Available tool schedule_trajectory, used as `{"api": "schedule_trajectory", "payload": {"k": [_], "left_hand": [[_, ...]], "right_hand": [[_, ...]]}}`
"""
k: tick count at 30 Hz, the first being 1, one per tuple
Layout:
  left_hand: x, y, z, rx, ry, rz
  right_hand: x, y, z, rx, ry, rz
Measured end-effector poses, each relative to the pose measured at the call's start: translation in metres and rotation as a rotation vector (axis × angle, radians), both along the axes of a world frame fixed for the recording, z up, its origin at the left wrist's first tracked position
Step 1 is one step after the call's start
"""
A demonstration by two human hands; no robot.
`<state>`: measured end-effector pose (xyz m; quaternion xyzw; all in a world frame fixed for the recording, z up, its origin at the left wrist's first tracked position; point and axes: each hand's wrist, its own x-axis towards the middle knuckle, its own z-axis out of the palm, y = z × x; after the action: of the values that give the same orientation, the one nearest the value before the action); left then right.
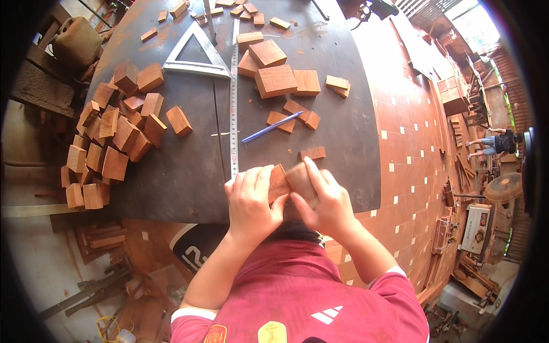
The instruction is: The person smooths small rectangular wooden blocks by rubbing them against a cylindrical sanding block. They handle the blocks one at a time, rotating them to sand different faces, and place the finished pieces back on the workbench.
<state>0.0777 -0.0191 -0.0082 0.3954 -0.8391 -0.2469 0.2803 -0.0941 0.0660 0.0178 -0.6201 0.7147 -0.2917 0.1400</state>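
Shirt: red [297, 291], at the lower edge, both forearms rose from it.
Left hand: [250, 201] was clenched over the left end of a wood block [278, 182], fingers curled on top.
Right hand: [325, 200] gripped a second block [300, 178], fingers across its top, thumb below.
Blocks: the two touched each other between the hands, at the near edge of the dark table [189, 171].
Tape: a steel rule [233, 97] ran from just beside the left hand away up the table.
Small piece: [312, 152] lay just beyond the right hand.
Pen: blue [271, 127], lay slanted right of the rule, touching small offcuts.
Pile: many blocks [108, 137] were heaped on the left.
Stack: bigger blocks [275, 80] sat farther off, right of the rule.
Square: a metal triangle [196, 57] lay left of the rule, far side.
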Motion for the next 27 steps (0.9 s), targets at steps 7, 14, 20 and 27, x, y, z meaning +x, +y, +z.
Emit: {"api": "schedule_trajectory", "payload": {"k": [7, 14, 20, 27], "left_hand": [[-0.002, 0.0, 0.0, 0.006, -0.033, 0.005], [-0.001, 0.003, 0.001, 0.029, -0.012, 0.001], [0.001, -0.002, 0.001, 0.029, 0.005, -0.021], [0.018, -0.019, 0.019, 0.159, 0.194, -0.023]], "right_hand": [[-0.008, -0.034, -0.017, -0.072, 0.034, 0.013], [0.004, 0.009, 0.005, 0.03, -0.03, -0.032], [0.004, -0.026, -0.016, -0.078, 0.039, -0.078], [-0.004, 0.006, -0.013, -0.201, 0.044, -0.187]]}}
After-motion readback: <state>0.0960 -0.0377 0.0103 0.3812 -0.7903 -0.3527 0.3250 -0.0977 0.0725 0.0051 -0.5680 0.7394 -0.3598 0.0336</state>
